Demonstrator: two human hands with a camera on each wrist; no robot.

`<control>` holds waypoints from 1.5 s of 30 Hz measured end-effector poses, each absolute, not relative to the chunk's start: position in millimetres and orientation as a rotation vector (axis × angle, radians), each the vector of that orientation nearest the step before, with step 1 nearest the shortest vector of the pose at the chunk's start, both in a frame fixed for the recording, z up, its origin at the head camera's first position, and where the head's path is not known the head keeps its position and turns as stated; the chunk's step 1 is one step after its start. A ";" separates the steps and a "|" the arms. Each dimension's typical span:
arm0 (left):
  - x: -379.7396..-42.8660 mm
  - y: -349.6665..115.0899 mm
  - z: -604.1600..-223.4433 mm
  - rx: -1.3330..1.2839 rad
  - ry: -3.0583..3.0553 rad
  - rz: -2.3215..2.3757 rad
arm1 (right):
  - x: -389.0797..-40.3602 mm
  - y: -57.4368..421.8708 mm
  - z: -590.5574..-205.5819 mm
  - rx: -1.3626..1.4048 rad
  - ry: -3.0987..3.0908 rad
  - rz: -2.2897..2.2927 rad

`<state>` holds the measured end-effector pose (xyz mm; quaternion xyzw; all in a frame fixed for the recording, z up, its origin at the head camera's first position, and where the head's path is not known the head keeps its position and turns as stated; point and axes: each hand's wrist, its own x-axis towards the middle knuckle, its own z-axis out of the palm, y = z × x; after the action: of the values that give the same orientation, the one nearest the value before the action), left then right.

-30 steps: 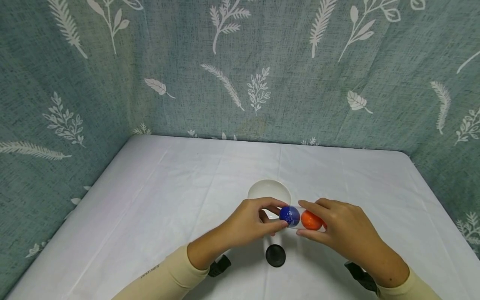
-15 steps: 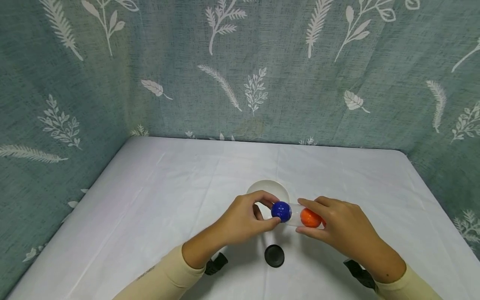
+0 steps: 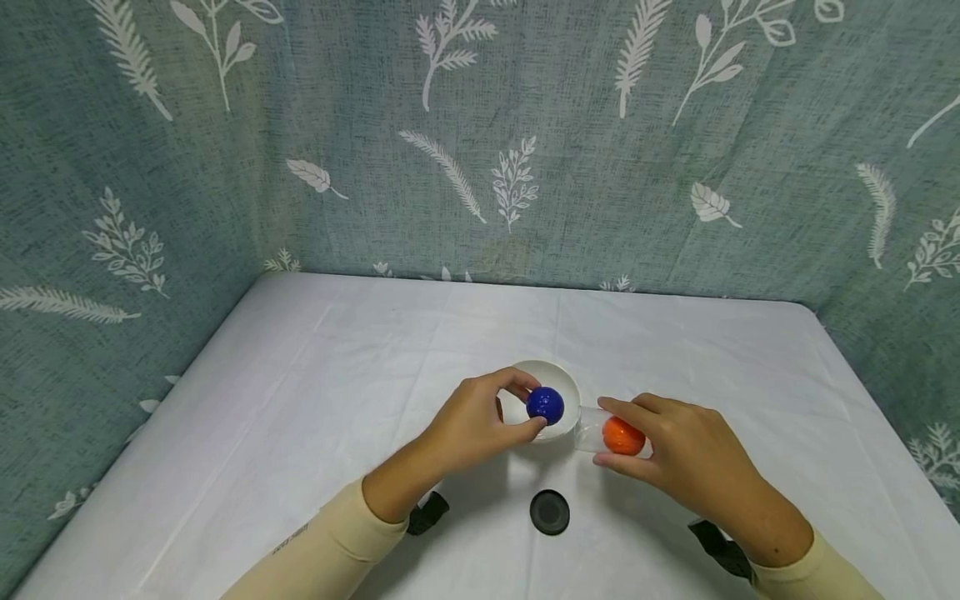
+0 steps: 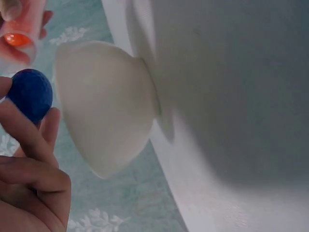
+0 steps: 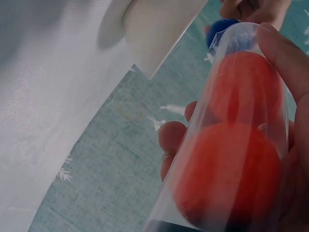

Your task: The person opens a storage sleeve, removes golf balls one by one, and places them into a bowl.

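Between thumb and fingers my left hand [image 3: 480, 417] pinches a shiny blue ball [image 3: 545, 406], which overlaps the white bowl [image 3: 567, 387] in the head view. My right hand [image 3: 682, 442] grips a clear plastic tube [image 3: 590, 429] lying nearly level, its mouth facing the left hand. Two orange balls sit inside the tube; the head view shows mainly the front orange ball [image 3: 623, 437], while the right wrist view also shows the rear orange ball [image 5: 229, 174]. A dark cap covers the tube's far end. In the left wrist view the blue ball [image 4: 31, 94] is outside the tube, beside the bowl [image 4: 106, 106].
A round black lid [image 3: 550, 512] lies on the white-covered table [image 3: 360, 358] below the bowl, between the two forearms. Green leaf-patterned cloth [image 3: 360, 217] hangs behind the table and along its sides.
My left hand has drawn the blue ball out of the tube's mouth and carried it left and away from me, to the bowl. The right hand has stayed nearly still with the tube.
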<state>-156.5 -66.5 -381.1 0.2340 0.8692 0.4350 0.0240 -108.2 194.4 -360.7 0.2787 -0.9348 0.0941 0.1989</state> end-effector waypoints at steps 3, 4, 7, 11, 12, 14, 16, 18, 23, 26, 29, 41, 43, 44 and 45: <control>-158.5 -66.8 -385.4 0.709 2.768 1.261 | -107.8 193.5 -360.2 0.764 -2.635 0.261; -158.9 -67.0 -386.8 0.704 2.793 1.231 | -107.7 193.3 -360.1 0.761 -2.639 0.263; -160.3 -67.6 -391.1 0.685 2.837 1.152 | -107.5 192.9 -360.0 0.763 -2.635 0.273; -162.2 -68.0 -394.1 0.662 2.848 1.071 | -107.0 192.1 -360.1 0.767 -2.630 0.283; -162.5 -67.9 -394.3 0.660 2.847 1.058 | -106.9 191.7 -360.1 0.766 -2.632 0.282; -163.0 -67.5 -394.7 0.660 2.844 1.036 | -106.7 191.4 -360.1 0.767 -2.634 0.283; -163.2 -67.3 -394.9 0.657 2.840 1.019 | -106.8 191.4 -360.5 0.773 -2.630 0.288; -163.7 -67.3 -395.6 0.656 2.833 1.001 | -106.6 191.6 -360.9 0.776 -2.625 0.294; -165.1 -67.6 -397.8 0.650 2.802 0.992 | -106.6 192.3 -362.1 0.787 -2.604 0.297; -166.1 -67.9 -399.0 0.644 2.780 1.014 | -106.9 192.2 -362.6 0.800 -2.589 0.296; -167.0 -68.5 -400.0 0.638 2.741 1.034 | -107.5 191.7 -363.0 0.813 -2.572 0.295; -167.9 -68.3 -400.9 0.670 2.693 1.000 | -108.5 191.5 -363.7 0.816 -2.577 0.309; -167.6 -68.2 -400.9 0.664 2.698 0.996 | -108.8 191.2 -363.9 0.821 -2.568 0.309; -167.5 -68.2 -400.9 0.663 2.698 0.996 | -108.9 191.1 -364.0 0.821 -2.566 0.308; -167.4 -68.2 -400.7 0.662 2.700 0.997 | -108.9 191.1 -364.0 0.821 -2.565 0.307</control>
<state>-167.4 -68.2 -400.7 0.2231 0.9101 0.3363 0.0942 -108.9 191.1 -364.0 0.2960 -0.9244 0.1106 0.2137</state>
